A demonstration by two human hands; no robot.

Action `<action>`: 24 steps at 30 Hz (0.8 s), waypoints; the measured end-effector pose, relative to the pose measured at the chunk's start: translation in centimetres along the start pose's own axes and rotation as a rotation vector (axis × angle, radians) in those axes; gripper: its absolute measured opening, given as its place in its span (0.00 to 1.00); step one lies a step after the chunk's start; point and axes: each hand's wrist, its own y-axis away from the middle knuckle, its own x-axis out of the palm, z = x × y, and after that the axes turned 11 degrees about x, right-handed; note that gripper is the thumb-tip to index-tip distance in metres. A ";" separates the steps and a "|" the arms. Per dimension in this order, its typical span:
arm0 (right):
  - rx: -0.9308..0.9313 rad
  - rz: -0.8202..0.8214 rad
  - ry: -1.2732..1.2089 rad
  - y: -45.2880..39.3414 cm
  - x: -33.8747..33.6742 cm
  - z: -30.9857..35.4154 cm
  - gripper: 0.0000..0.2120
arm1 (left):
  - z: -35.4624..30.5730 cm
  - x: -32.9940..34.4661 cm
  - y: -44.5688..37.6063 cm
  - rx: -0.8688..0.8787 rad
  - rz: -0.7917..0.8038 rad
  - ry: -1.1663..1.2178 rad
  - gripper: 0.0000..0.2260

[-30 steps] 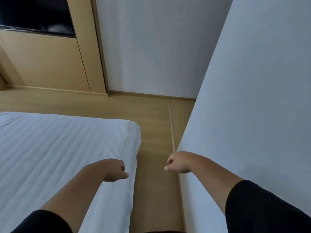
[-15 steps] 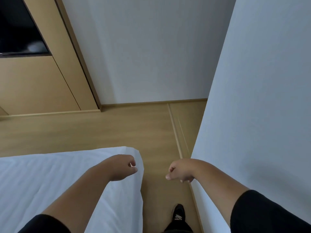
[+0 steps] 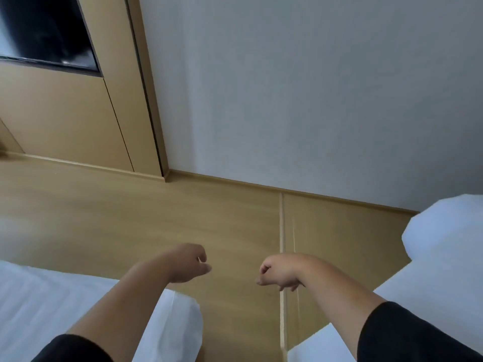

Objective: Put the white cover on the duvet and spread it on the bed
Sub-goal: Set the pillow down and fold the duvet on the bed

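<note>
Bed [image 3: 86,304], white-sheeted, lay lower left | left hand [image 3: 188,263] curled, held nothing | right hand [image 3: 278,271] curled, held nothing | both hovered over wooden floor [image 3: 156,218]

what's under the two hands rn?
Bare wooden floor lies below the left hand and right hand. The left forearm covers part of the white bed.

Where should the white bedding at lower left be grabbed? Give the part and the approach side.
Probably the rounded corner of the white bedding, approached from the floor-aisle side. There the fabric drops over an edge and offers a fold to pinch; the rest lies flat. The curled left hand hangs just above that corner.
</note>
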 end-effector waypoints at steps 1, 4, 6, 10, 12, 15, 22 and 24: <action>0.006 0.000 0.001 -1.2 -1.2 0.0 0.21 | 0.0 -0.9 -2.1 0.009 0.004 -0.013 0.19; 0.049 0.011 -0.017 -6.3 -5.3 -0.8 0.21 | 0.1 -4.3 -9.8 0.051 0.044 -0.074 0.19; 0.097 -0.017 -0.061 -10.0 -9.2 -2.1 0.21 | -0.1 -7.4 -16.0 0.090 0.060 -0.122 0.20; 0.221 -0.105 -0.204 -15.3 -17.2 -5.9 0.17 | -2.2 -14.0 -27.9 0.201 0.142 -0.229 0.20; 0.259 -0.150 -0.302 -16.8 -20.0 -8.4 0.20 | -4.9 -16.8 -33.0 0.276 0.205 -0.297 0.20; 0.345 -0.189 -0.454 -17.7 -23.4 -12.7 0.18 | -11.1 -20.0 -39.9 0.412 0.255 -0.380 0.19; 0.518 -0.275 -0.647 -21.6 -30.7 -24.4 0.22 | -26.1 -21.6 -54.9 0.710 0.333 -0.487 0.17; 0.545 -0.318 -0.693 -23.2 -33.1 -28.0 0.26 | -30.2 -21.2 -58.8 0.766 0.345 -0.508 0.17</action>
